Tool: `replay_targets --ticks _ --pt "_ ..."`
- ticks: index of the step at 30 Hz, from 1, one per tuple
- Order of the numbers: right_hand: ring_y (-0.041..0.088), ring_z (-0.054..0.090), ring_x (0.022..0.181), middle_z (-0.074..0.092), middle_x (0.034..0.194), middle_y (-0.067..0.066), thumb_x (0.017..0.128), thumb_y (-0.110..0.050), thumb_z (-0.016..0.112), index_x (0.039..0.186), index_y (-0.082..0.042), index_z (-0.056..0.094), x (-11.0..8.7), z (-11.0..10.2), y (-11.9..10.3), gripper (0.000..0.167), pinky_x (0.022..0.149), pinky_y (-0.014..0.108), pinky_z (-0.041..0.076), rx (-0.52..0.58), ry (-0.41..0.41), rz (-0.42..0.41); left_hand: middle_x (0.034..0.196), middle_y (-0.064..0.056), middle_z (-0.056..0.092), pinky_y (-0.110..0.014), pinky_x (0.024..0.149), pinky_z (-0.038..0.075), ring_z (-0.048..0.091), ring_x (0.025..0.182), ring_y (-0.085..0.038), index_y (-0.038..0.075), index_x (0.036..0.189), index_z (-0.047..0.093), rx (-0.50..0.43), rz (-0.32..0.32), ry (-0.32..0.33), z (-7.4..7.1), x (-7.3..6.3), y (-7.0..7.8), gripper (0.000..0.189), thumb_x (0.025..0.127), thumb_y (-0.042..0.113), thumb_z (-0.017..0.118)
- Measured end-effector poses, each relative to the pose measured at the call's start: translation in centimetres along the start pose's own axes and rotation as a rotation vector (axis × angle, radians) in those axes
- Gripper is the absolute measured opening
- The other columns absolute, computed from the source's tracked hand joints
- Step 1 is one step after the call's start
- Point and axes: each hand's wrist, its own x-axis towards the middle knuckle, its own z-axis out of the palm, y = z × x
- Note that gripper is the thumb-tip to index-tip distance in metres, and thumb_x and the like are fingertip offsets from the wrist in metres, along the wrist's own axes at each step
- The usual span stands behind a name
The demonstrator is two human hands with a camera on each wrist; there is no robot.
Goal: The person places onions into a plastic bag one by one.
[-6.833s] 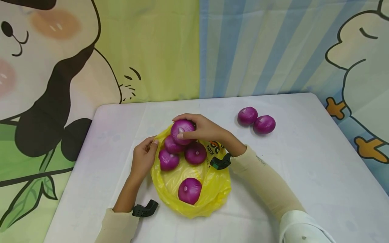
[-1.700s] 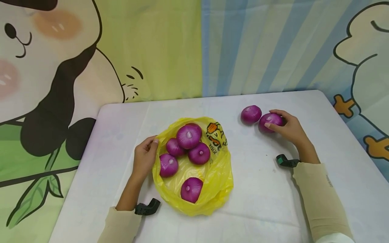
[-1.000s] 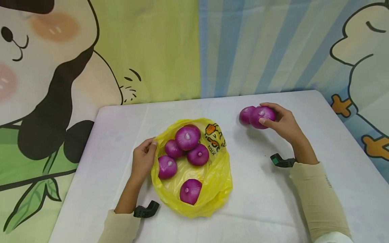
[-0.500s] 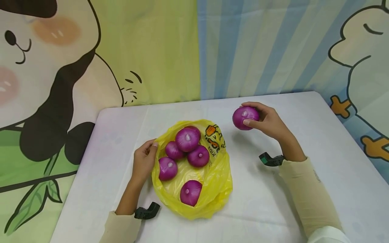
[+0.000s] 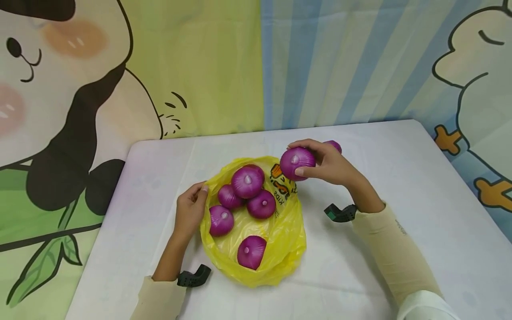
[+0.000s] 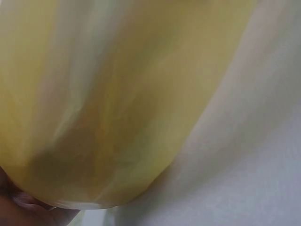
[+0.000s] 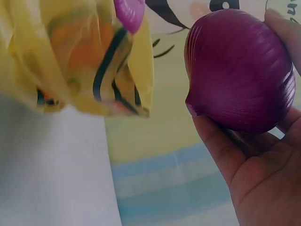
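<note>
My right hand (image 5: pixel 330 163) grips a purple onion (image 5: pixel 297 163) at the back right rim of a yellow plastic bag (image 5: pixel 288 235). The right wrist view shows that onion (image 7: pixel 240 70) between thumb and fingers, apart from the bag (image 7: pixel 80 56). With thumb and fingers, my left hand (image 5: pixel 190 209) pinches the bag's left rim and holds its mouth wide. Several onions lie inside: a cluster with one onion (image 5: pixel 247 182) on top, and a lone onion (image 5: pixel 251 252) nearer the front. In the left wrist view the bag (image 6: pixel 141 103) hides most of that hand.
Another onion (image 5: pixel 334 146) sits on the white table (image 5: pixel 360 262) behind my right hand, mostly hidden by it. A printed cloth backdrop (image 5: pixel 208 66) stands along the table's back edge. Each wrist bears a small black device (image 5: pixel 194 276).
My right hand earlier let an onion down onto the cluster in the bag, then picked up one of two onions at right and carried it left to the rim. The left hand stays put.
</note>
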Motion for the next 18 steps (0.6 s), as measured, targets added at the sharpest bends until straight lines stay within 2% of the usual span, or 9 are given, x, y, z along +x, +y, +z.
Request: replay_targets --ticks 5,12,18 --pt "0.026 0.058 0.112 0.054 0.131 0.008 0.082 -0.007 0.077 0.133 -0.008 0.056 1.1 1.6 -0.9 0.055 0.085 0.040 0.054 0.025 -0.052 -0.022 0.103 -0.009 0.070 -0.020 0.067 0.050 0.061 0.083 -0.017 0.007 0.116 0.070 0.005 -0.009 0.003 -0.1 0.0 0.2 0.035 0.100 0.034 0.054" --pt "0.025 0.059 0.109 0.056 0.127 0.007 0.082 -0.006 0.076 0.132 -0.008 0.057 2.9 3.6 -1.5 0.054 0.084 0.041 0.054 0.099 -0.121 -0.101 0.102 -0.009 0.071 -0.020 0.067 0.050 0.061 0.082 -0.018 0.007 0.115 0.070 -0.011 -0.002 0.003 -0.1 0.0 0.2 0.036 0.100 0.035 0.055" --pt "0.027 0.058 0.109 0.055 0.128 0.008 0.084 -0.007 0.076 0.132 -0.006 0.055 4.0 5.8 -2.0 0.053 0.084 0.041 0.054 0.173 -0.206 -0.108 0.101 -0.007 0.071 -0.021 0.064 0.051 0.061 0.080 -0.019 0.007 0.115 0.070 -0.020 -0.006 -0.003 0.0 -0.1 0.2 0.035 0.100 0.036 0.055"
